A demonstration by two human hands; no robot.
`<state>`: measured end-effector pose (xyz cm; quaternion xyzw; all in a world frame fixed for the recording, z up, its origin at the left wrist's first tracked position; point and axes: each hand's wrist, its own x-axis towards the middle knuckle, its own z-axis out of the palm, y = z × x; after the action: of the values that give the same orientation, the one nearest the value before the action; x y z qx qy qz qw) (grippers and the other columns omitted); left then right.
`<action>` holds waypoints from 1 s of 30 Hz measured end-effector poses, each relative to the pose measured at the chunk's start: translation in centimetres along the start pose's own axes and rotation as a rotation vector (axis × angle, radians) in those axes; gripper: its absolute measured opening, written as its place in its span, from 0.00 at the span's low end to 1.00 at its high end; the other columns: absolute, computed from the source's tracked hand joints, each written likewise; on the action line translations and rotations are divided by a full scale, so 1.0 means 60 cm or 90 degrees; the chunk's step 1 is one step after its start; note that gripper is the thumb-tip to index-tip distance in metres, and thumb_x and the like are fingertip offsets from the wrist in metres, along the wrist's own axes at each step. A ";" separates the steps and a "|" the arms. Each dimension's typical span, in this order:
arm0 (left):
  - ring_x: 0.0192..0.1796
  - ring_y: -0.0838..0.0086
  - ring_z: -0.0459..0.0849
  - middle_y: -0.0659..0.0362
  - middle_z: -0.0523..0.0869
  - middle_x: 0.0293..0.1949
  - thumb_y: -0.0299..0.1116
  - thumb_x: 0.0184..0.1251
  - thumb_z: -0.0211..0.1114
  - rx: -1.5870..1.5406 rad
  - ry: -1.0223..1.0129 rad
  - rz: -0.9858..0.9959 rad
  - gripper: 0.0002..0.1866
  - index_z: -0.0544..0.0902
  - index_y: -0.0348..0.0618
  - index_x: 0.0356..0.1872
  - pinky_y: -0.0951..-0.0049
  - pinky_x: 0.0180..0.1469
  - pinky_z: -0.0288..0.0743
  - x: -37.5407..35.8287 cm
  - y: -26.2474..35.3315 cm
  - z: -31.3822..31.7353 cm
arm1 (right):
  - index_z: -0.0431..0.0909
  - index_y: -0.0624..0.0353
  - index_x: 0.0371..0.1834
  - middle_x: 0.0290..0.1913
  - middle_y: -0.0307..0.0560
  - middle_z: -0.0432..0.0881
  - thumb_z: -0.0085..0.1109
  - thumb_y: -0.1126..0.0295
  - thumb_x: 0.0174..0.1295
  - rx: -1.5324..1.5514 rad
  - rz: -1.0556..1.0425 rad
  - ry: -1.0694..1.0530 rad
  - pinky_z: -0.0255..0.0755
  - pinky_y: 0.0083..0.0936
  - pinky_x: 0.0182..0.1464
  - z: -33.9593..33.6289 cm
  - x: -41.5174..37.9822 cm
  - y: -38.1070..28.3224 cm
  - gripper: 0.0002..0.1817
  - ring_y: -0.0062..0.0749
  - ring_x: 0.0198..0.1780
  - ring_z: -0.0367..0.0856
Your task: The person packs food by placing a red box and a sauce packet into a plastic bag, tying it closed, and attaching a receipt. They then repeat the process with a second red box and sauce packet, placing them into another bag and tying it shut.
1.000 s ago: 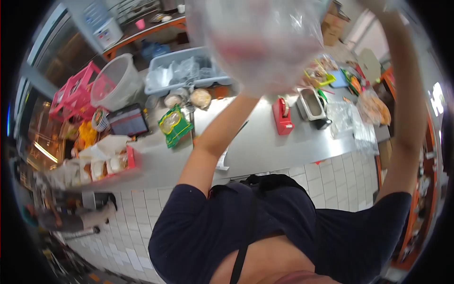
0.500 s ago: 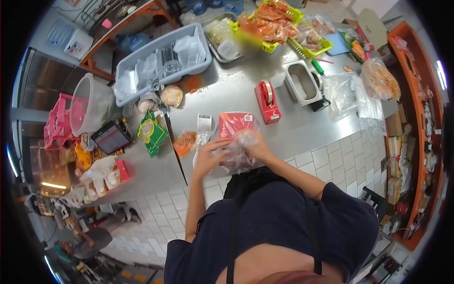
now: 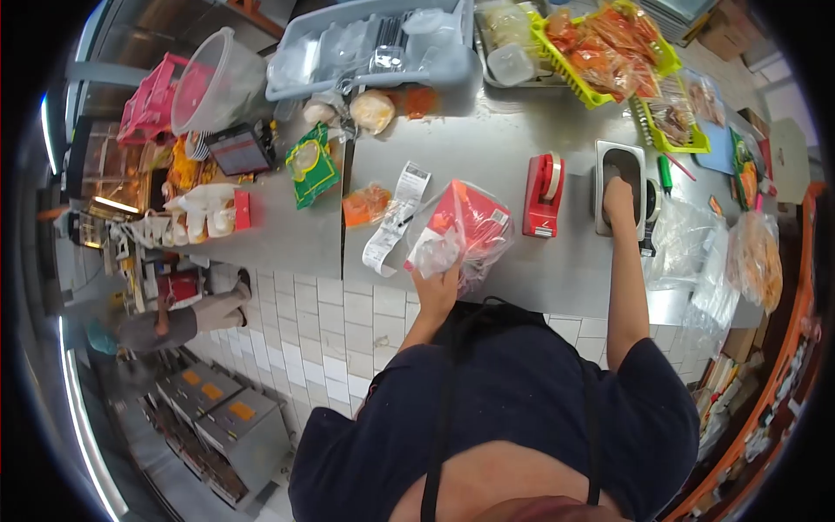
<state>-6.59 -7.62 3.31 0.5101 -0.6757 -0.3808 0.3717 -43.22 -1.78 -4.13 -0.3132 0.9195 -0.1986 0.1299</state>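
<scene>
My left hand [image 3: 437,289] grips the gathered neck of a clear plastic bag [image 3: 437,252] at its near left side. Inside the bag lies a red box [image 3: 470,217] with a white label, tilted on the steel table. My right hand [image 3: 617,200] reaches down into a deep rectangular metal container [image 3: 600,228], and its fingertips are hard to make out there. Between the two hands stands a red tape dispenser [image 3: 544,196] with a roll of tape. Left of the bag is a long printed receipt [image 3: 402,213], touching or very near it.
A blue-grey tub [image 3: 348,84] of plastic containers and yellow baskets [image 3: 600,97] of packed food line the far side. Clear bags [image 3: 687,230] lie at right. A green packet [image 3: 311,165] and orange food packet [image 3: 367,207] are left. Another person [image 3: 174,326] stands far left.
Both hands were together on the bag; my right hand has let go and moved right into the metal container. My left hand now holds the bag's neck. The whole view has turned.
</scene>
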 end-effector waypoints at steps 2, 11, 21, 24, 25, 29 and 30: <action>0.39 0.71 0.79 0.55 0.82 0.33 0.30 0.53 0.65 -0.041 -0.092 -0.077 0.09 0.80 0.36 0.33 0.69 0.43 0.71 0.011 0.019 -0.011 | 0.78 0.69 0.31 0.32 0.66 0.78 0.51 0.73 0.53 -0.182 -0.002 -0.039 0.73 0.41 0.38 0.013 -0.002 -0.003 0.09 0.57 0.37 0.79; 0.36 0.73 0.76 0.57 0.79 0.34 0.26 0.47 0.65 -0.064 -0.222 0.143 0.14 0.76 0.37 0.37 0.75 0.38 0.70 0.088 0.020 -0.006 | 0.81 0.64 0.28 0.22 0.49 0.82 0.60 0.72 0.49 0.093 0.089 -0.084 0.73 0.19 0.26 -0.069 -0.034 -0.004 0.06 0.26 0.20 0.81; 0.33 0.74 0.79 0.56 0.80 0.30 0.22 0.42 0.66 -0.059 -0.183 0.059 0.10 0.78 0.33 0.29 0.78 0.36 0.70 0.076 0.006 -0.007 | 0.82 0.55 0.35 0.30 0.45 0.83 0.59 0.63 0.53 0.025 0.008 0.003 0.72 0.24 0.39 -0.072 -0.036 0.008 0.11 0.32 0.34 0.82; 0.34 0.70 0.80 0.54 0.81 0.32 0.23 0.42 0.66 -0.043 -0.202 0.090 0.12 0.78 0.33 0.31 0.76 0.39 0.71 0.079 -0.004 -0.011 | 0.81 0.57 0.37 0.35 0.53 0.82 0.54 0.61 0.55 0.007 0.027 0.022 0.71 0.32 0.45 -0.060 -0.038 0.007 0.14 0.46 0.40 0.80; 0.34 0.70 0.80 0.54 0.81 0.32 0.23 0.42 0.66 -0.040 -0.200 0.086 0.12 0.78 0.33 0.31 0.76 0.39 0.71 0.079 -0.009 -0.011 | 0.80 0.57 0.39 0.37 0.53 0.81 0.52 0.59 0.56 -0.038 0.059 -0.020 0.70 0.32 0.46 -0.061 -0.036 0.000 0.15 0.47 0.42 0.79; 0.41 0.62 0.81 0.50 0.82 0.36 0.29 0.43 0.66 -0.022 -0.202 0.149 0.15 0.80 0.37 0.36 0.68 0.47 0.73 0.065 -0.038 -0.006 | 0.79 0.58 0.40 0.38 0.52 0.82 0.49 0.59 0.60 -0.054 -0.038 -0.029 0.69 0.33 0.45 -0.045 -0.029 0.060 0.16 0.44 0.43 0.79; 0.45 0.60 0.80 0.49 0.81 0.41 0.30 0.40 0.66 0.030 -0.235 0.071 0.19 0.80 0.38 0.39 0.65 0.51 0.72 0.058 -0.038 -0.005 | 0.78 0.59 0.44 0.44 0.52 0.80 0.47 0.60 0.61 -0.064 -0.110 -0.001 0.68 0.33 0.49 -0.027 -0.021 0.114 0.16 0.42 0.47 0.77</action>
<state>-6.09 -11.48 1.83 0.4018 -0.7684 -0.4306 0.2504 -46.41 4.44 -5.58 -0.3976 0.8979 -0.1626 0.0968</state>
